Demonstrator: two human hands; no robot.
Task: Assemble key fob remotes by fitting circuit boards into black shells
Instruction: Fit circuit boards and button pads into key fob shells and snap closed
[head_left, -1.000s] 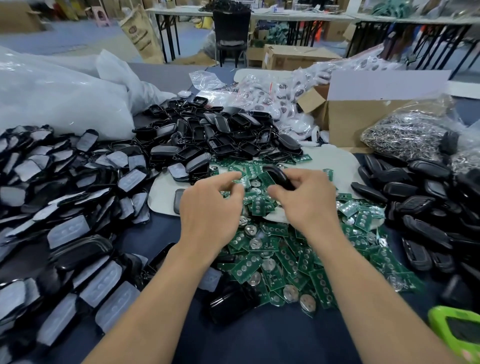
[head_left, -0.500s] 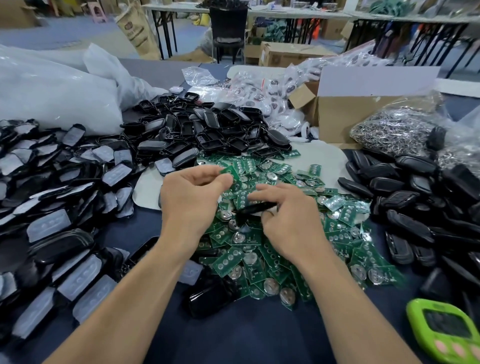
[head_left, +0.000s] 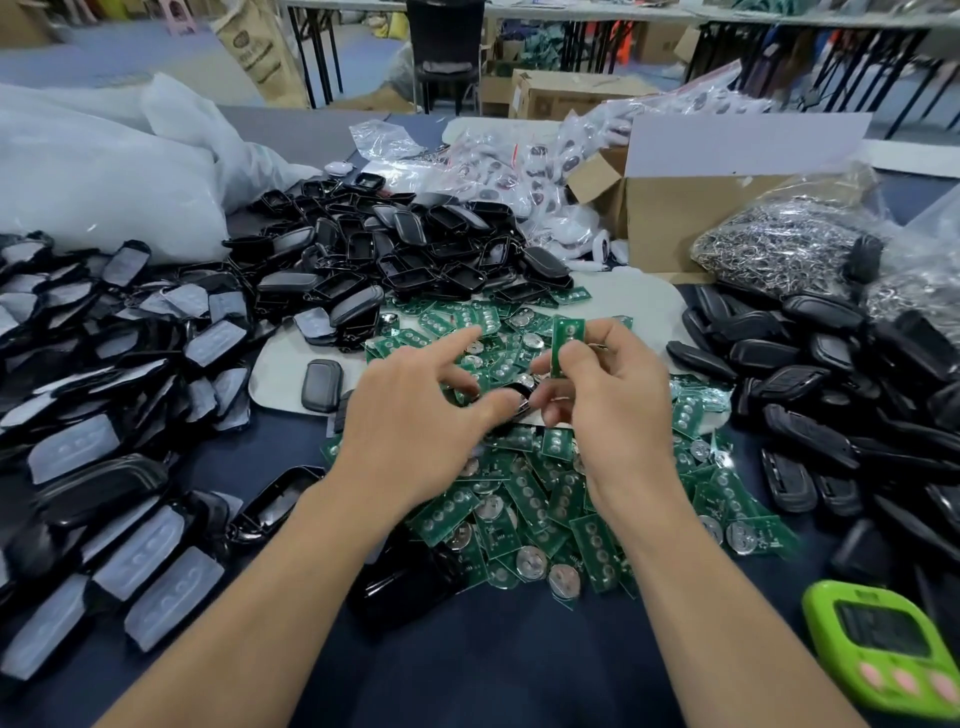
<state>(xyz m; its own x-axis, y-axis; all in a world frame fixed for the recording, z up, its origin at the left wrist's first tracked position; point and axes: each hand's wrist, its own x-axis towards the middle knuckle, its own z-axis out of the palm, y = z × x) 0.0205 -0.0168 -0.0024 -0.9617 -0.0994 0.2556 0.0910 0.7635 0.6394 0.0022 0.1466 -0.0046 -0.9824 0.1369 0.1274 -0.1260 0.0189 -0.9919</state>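
My right hand (head_left: 618, 400) pinches a green circuit board (head_left: 567, 340) upright between thumb and forefinger. Just below it a black shell (head_left: 517, 401) sits between both hands. My left hand (head_left: 415, 421) grips the shell's left end with thumb and curled fingers, its index finger stretched out. Right fingers touch the shell's other end; most of the shell is hidden. Under the hands lies a heap of green circuit boards (head_left: 524, 499) with round coin cells.
Open black shells (head_left: 415, 249) are piled behind, closed black shells (head_left: 831, 395) on the right, shells with clear button pads (head_left: 104, 374) on the left. A green timer (head_left: 883, 649) lies front right. Cardboard box (head_left: 701, 223), bag of metal rings (head_left: 789, 244) and white bags (head_left: 104, 166) stand behind.
The green board has passed from my left fingers to my right thumb and forefinger. The black shell, earlier in my right hand, is now gripped by my left. Both hands stayed over the board heap.
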